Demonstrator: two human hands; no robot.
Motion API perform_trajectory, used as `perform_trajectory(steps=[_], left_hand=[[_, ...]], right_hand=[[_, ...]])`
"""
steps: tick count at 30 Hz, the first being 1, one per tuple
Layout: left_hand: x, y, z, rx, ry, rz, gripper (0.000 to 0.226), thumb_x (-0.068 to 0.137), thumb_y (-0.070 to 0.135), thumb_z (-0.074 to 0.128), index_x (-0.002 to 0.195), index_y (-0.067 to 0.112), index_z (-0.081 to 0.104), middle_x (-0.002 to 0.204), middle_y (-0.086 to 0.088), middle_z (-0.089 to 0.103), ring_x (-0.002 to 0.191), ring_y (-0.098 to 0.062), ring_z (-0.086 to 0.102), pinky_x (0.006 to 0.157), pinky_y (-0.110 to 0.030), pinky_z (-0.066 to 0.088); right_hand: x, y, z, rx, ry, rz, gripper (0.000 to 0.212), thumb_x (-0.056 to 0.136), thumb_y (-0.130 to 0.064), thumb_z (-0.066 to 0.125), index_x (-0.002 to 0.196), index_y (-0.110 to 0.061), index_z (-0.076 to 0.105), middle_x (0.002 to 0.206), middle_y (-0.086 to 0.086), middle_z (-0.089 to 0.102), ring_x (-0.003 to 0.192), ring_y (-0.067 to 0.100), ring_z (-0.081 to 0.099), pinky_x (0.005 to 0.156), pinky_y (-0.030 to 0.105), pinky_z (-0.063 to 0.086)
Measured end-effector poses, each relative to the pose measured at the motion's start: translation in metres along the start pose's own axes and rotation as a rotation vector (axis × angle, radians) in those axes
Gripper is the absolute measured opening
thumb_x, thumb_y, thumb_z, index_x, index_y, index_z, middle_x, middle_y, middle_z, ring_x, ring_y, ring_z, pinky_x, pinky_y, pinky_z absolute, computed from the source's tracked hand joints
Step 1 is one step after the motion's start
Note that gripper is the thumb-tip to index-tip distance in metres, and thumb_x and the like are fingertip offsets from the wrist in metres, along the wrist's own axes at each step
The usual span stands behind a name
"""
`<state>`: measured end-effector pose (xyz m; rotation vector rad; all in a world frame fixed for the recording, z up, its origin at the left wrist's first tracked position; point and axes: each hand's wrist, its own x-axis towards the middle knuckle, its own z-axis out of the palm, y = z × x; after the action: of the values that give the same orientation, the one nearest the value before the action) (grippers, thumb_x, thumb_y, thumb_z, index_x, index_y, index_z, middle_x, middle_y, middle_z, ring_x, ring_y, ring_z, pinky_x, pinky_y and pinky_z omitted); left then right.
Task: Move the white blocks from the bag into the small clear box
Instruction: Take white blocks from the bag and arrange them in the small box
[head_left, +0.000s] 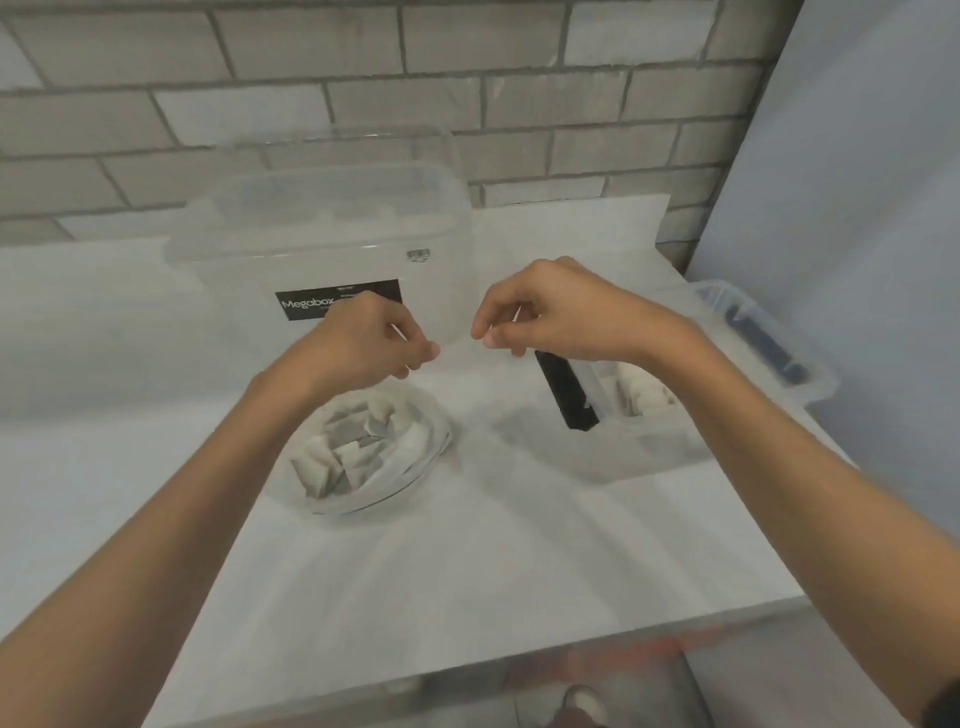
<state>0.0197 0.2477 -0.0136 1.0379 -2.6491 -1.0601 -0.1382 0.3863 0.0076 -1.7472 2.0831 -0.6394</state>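
White little blocks (353, 449) in the soft clear plastic bag (422, 464) look light and hard; I'd pinch one's sides. Above the bag, my left hand (358, 343) and right hand (556, 312) curl; holding what, I cannot tell.

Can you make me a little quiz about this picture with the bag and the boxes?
1. True or false: the bag lies inside the big box.
2. Which word is printed on the big box's black label? A) Megabox B) Toybox C) Lunchbox
3. Fill in: the small clear box stands to the ____ of the bag.
Key: 1 false, the bag lies on the table in front of it; 2 A; 3 right.
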Motion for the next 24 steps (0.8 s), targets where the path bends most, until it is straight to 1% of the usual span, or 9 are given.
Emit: perform_trajectory(steps=[3,7,9,11,15,17,20,22,24], left_hand=[[-0.018,-0.048,-0.017,0.051,-0.002,-0.089,0.009,0.084,0.022,0.069,0.081,0.015,0.072,0.076,-0.004,0.074,0.073,-0.014,0.068,0.07,-0.031,0.053],[-0.03,-0.096,-0.022,0.114,-0.034,-0.158,0.015,0.083,0.004,0.061,0.083,0.013,0.073,0.074,-0.008,0.072,0.052,-0.002,0.057,0.056,-0.022,0.046],[-0.034,-0.111,-0.018,0.121,-0.054,-0.169,0.019,0.082,0.0,0.06,0.082,0.015,0.071,0.082,-0.012,0.073,0.061,-0.013,0.058,0.049,-0.017,0.045],[-0.035,-0.123,-0.011,0.119,-0.037,-0.156,0.021,0.082,-0.001,0.06,0.08,0.018,0.069,0.086,-0.011,0.071,0.071,-0.023,0.063,0.045,-0.015,0.043],[-0.038,-0.138,-0.004,0.074,0.021,-0.133,0.017,0.082,0.002,0.061,0.082,0.016,0.07,0.082,-0.006,0.066,0.086,-0.03,0.069,0.064,-0.028,0.052],[-0.04,-0.141,-0.002,0.039,0.031,-0.117,0.016,0.083,0.002,0.061,0.082,0.016,0.07,0.08,-0.005,0.067,0.085,-0.029,0.069,0.063,-0.028,0.053],[-0.043,-0.145,-0.004,-0.012,0.046,-0.094,0.015,0.084,0.003,0.061,0.085,0.013,0.071,0.08,-0.006,0.069,0.084,-0.025,0.069,0.054,-0.024,0.047],[-0.044,-0.147,-0.005,-0.05,0.061,-0.085,0.017,0.085,0.004,0.058,0.084,0.014,0.071,0.082,-0.008,0.073,0.083,-0.023,0.07,0.061,-0.03,0.052],[-0.045,-0.149,-0.006,-0.146,0.102,-0.09,0.016,0.089,0.01,0.057,0.083,0.013,0.071,0.083,-0.009,0.074,0.078,-0.021,0.071,0.065,-0.032,0.054]], right_hand=[[0.023,-0.035,0.04,0.032,-0.053,-0.089,0.009,0.088,-0.019,0.065,0.092,-0.021,0.073,0.085,-0.004,0.073,0.071,0.006,0.067,0.073,0.019,0.052],[0.056,-0.062,0.097,0.029,-0.123,-0.101,0.019,0.085,-0.005,0.059,0.092,-0.015,0.075,0.07,-0.007,0.068,0.072,0.01,0.066,0.067,0.011,0.048],[0.07,-0.064,0.123,-0.014,-0.148,-0.064,0.026,0.082,0.001,0.054,0.091,-0.012,0.075,0.069,-0.006,0.064,0.076,0.015,0.066,0.066,0.014,0.048],[0.08,-0.06,0.146,-0.102,-0.161,-0.019,0.025,0.083,0.003,0.051,0.092,-0.006,0.073,0.081,0.004,0.067,0.085,0.022,0.064,0.072,0.024,0.05],[0.088,-0.047,0.176,-0.295,-0.215,0.094,0.021,0.085,0.001,0.051,0.096,-0.002,0.069,0.104,0.015,0.063,0.091,0.029,0.061,0.079,0.037,0.053],[0.087,-0.041,0.182,-0.295,-0.242,0.119,0.017,0.085,0.0,0.054,0.095,-0.002,0.068,0.104,0.014,0.062,0.09,0.03,0.061,0.081,0.041,0.053],[0.085,-0.042,0.179,-0.248,-0.216,0.127,0.015,0.085,0.0,0.054,0.089,-0.004,0.068,0.092,0.007,0.063,0.083,0.023,0.058,0.07,0.028,0.049],[0.082,-0.046,0.171,-0.201,-0.14,0.118,0.015,0.085,-0.002,0.052,0.086,-0.005,0.068,0.083,0.003,0.06,0.079,0.019,0.054,0.062,0.02,0.04],[0.079,-0.049,0.161,-0.096,-0.051,0.114,0.012,0.086,-0.005,0.056,0.083,-0.009,0.067,0.078,0.001,0.064,0.076,0.016,0.057,0.06,0.016,0.039]])
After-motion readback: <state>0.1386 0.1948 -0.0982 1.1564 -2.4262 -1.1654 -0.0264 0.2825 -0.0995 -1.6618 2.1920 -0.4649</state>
